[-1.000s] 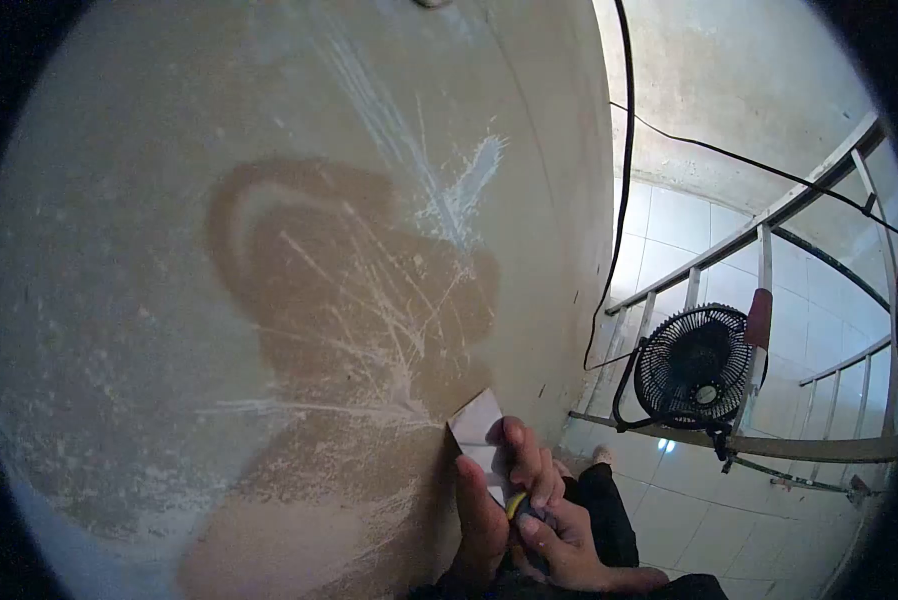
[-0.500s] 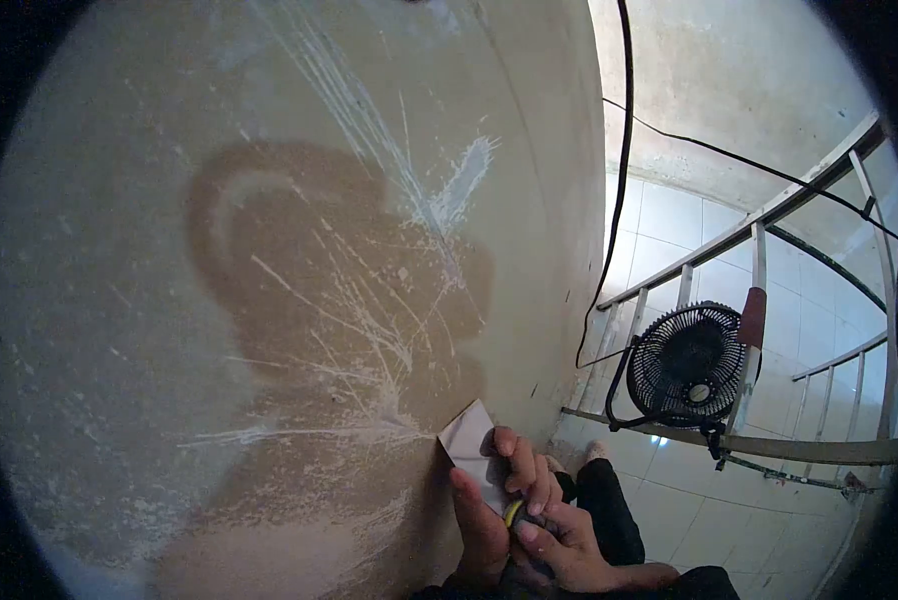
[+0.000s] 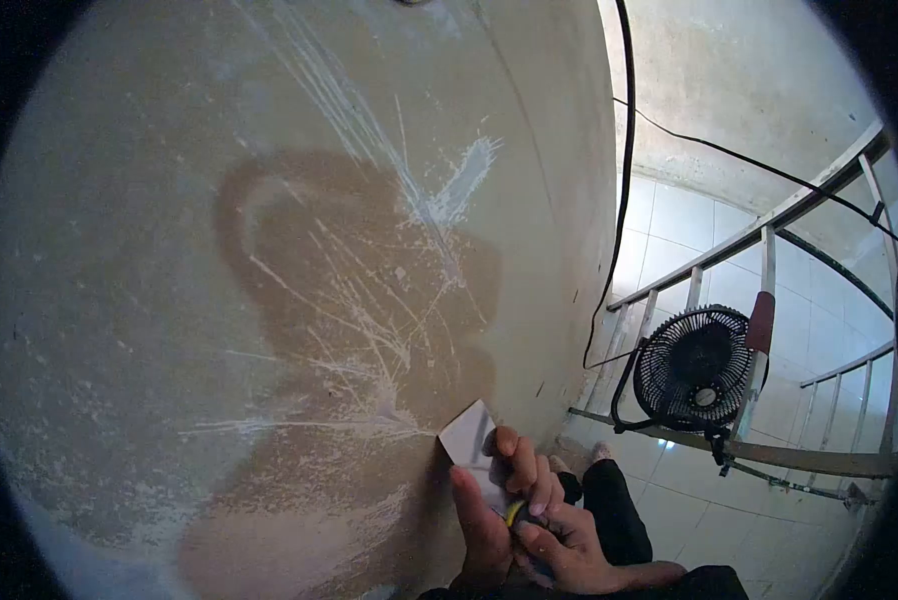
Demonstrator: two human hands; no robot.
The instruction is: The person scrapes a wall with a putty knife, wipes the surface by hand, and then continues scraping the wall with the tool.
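Note:
A putty knife, with a pale flat blade and a dark handle marked by a yellow band, is held low in front of the wall. My left hand is closed around it, thumb along the blade's left edge. Against it, my right hand is closed on the dark handle end, which is mostly covered by fingers. The blade's corner points up and left, close to the scratched wall; contact cannot be made out. White streaks and a smeared white patch mark the wall above the blade.
A black fan is fixed to a metal ladder on the right. A black cable hangs between wall and ladder. Below are the tiled floor and my dark-trousered leg.
The view has shifted slightly, so the fan and ladder sit a little further right and lower. Both hands keep their hold on the putty knife, nearly unmoved.

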